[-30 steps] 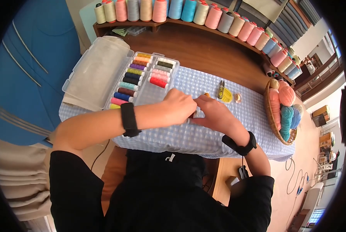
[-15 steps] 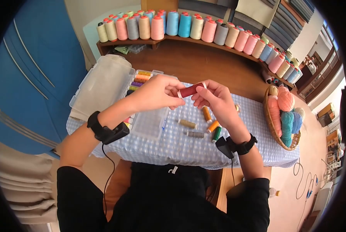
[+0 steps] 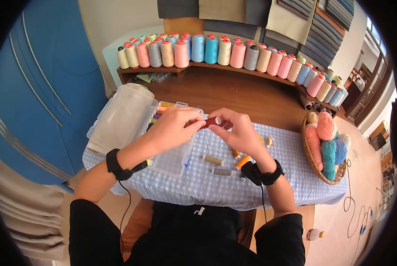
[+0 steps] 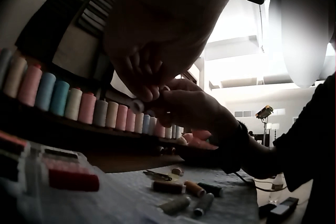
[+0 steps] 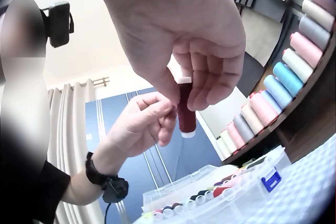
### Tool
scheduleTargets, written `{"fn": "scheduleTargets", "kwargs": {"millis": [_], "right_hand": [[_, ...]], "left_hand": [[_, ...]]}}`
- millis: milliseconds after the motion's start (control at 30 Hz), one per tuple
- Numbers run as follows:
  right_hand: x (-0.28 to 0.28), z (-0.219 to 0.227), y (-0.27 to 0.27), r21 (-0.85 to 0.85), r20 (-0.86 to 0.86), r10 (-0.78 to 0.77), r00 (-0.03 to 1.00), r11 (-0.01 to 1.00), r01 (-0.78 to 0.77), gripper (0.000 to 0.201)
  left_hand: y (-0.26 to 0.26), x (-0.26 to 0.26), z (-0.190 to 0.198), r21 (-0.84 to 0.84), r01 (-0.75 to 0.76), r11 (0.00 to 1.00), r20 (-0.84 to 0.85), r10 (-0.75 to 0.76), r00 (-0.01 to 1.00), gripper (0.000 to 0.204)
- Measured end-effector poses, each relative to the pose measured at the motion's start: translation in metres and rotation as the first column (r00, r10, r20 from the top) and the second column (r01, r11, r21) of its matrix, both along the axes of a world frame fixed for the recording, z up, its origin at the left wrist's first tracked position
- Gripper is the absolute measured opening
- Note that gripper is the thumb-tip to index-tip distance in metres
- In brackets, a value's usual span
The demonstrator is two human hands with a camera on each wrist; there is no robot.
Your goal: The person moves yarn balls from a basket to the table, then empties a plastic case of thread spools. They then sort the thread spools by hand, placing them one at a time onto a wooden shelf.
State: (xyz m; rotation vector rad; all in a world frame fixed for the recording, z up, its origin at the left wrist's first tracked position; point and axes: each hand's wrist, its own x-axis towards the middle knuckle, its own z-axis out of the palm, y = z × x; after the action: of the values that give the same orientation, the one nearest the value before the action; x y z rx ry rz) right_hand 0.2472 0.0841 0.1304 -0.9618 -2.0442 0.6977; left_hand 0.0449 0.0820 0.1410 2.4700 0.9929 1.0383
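Note:
My right hand (image 3: 240, 132) holds a dark red spool of thread (image 5: 187, 109) with white ends between thumb and fingers, raised above the table. The thumb and forefinger of my left hand (image 3: 168, 129) come together right at the spool's side; I cannot tell whether they pinch its thread or the spool itself. Below the hands, on the checked cloth, lie a tan spool (image 3: 213, 160), a grey spool (image 3: 222, 171) and an orange spool (image 3: 242, 162). A green spool (image 4: 211, 189) is mostly behind my right wrist in the head view.
On the left stands a clear plastic case (image 3: 168, 160), its lid (image 3: 122, 111) open, with rows of coloured spools. Small snips (image 4: 157, 175) lie farther back. A wicker basket (image 3: 310, 153) of yarn sits at the right edge. Large thread cones (image 3: 237, 55) line the shelf behind.
From low over the cloth, both hands rose with the dark red spool. Since half a second ago the spool has turned and my left fingers have closed in at its side.

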Motion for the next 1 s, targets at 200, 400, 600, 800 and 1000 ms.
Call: {"fn": "scheduleTargets", "kwargs": {"millis": [200,400,600,800,1000], "right_hand": [[0.008,-0.013,-0.003,-0.300,-0.437,0.205,0.876,0.885,-0.356,0.022],[0.025,-0.027,-0.014,-0.086,0.078,0.060,0.995,0.995,-0.053,0.031],[0.047,-0.059,-0.011,0.071,0.612,-0.194,0.767,0.979,0.192,0.027],[0.036,-0.075,0.001,-0.024,0.757,-0.045,0.652,0.995,0.096,0.023],[0.010,-0.063,-0.028,0.002,0.609,0.017,0.793,1.000,-0.023,0.028]], "left_hand": [[0.000,0.000,-0.007,-0.586,0.198,0.785,0.340,0.016,0.940,0.015],[-0.003,-0.017,-0.010,-0.685,0.151,0.713,0.150,-0.065,0.987,0.023],[0.004,-0.055,-0.035,-0.263,0.028,0.964,-0.296,-0.109,0.949,0.012],[0.006,-0.052,-0.047,-0.189,-0.008,0.982,-0.447,-0.079,0.891,0.005],[0.016,-0.047,-0.055,0.202,0.122,0.972,-0.448,-0.019,0.894,0.008]]}}
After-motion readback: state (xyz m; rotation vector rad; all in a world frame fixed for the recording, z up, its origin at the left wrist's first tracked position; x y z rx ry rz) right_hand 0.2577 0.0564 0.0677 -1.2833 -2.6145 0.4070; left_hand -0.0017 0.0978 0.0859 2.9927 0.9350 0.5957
